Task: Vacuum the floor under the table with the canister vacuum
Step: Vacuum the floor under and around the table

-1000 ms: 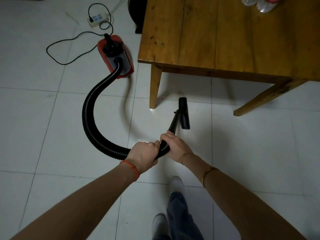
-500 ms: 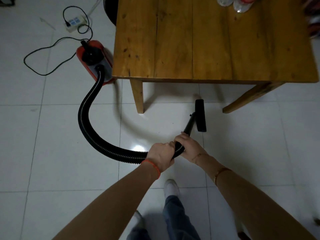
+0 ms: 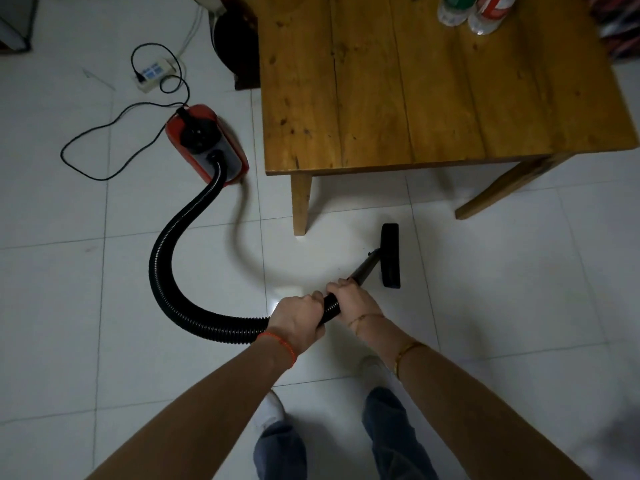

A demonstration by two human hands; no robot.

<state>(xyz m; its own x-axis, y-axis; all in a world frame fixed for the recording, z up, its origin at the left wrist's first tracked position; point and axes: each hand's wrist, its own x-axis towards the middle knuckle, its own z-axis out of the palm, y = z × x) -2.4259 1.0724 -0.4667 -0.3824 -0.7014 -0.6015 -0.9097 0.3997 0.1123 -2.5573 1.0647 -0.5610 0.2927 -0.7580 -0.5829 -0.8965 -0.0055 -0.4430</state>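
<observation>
both hands' fingers [image 3: 313, 296] clamped on hose [image 3: 166, 258], floor head [image 3: 390, 256] just outside table [image 3: 398, 81] edge

A white tiled floor [image 3: 519, 289] carries nearly everything here. On it stands a wooden table [image 3: 433, 81], two of its legs showing at the near edge, with two plastic bottles [image 3: 474, 8] on its far side. Left of the table sits a red canister vacuum [image 3: 204, 143], its black cord [image 3: 104, 133] looping across the tiles to a white power strip [image 3: 154, 72]. The black floor nozzle [image 3: 390, 256] rests on the tiles just in front of the table, between the legs.
</observation>
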